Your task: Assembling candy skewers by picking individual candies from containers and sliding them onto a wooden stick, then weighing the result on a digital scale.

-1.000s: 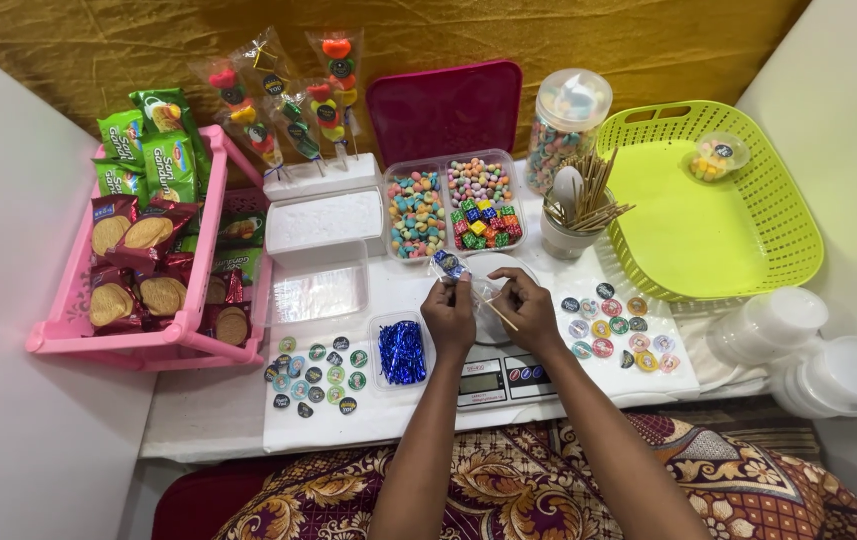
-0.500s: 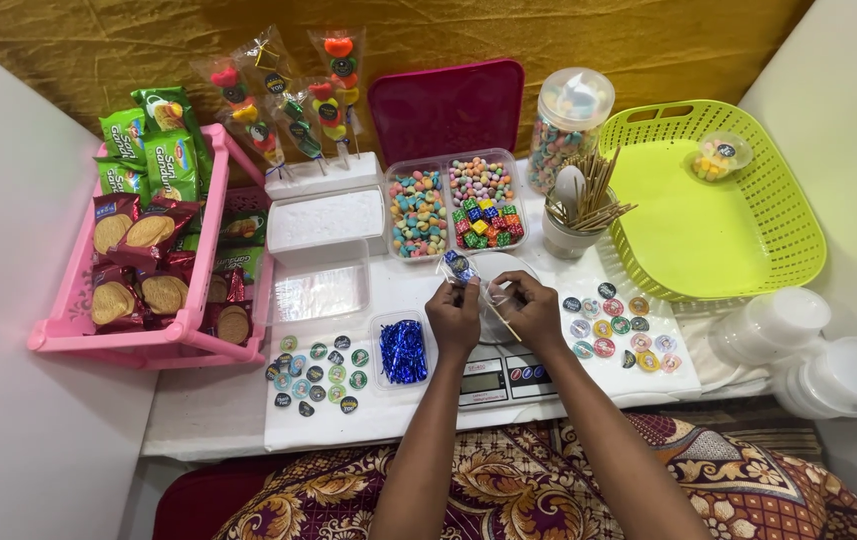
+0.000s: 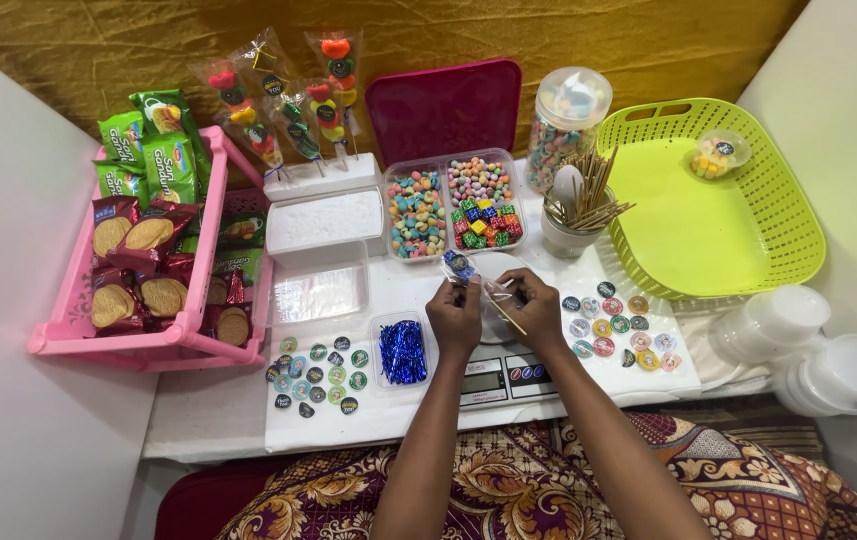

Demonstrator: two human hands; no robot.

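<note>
While both hands work above the scale (image 3: 501,378), left hand (image 3: 455,315) pinches the wrapped skewer's (image 3: 478,282) candy end; stick slants down-right into my right hand (image 3: 533,310), fingers closed on it.

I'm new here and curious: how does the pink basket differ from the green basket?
The pink basket sits at the left edge and is packed with biscuit packets; the green basket sits at the right and holds only one small clear cup of sweets. The pink basket has slatted sides, the green basket a fine mesh of holes. Both are plastic and rest on the table, away from the left hand and right hand.
</note>
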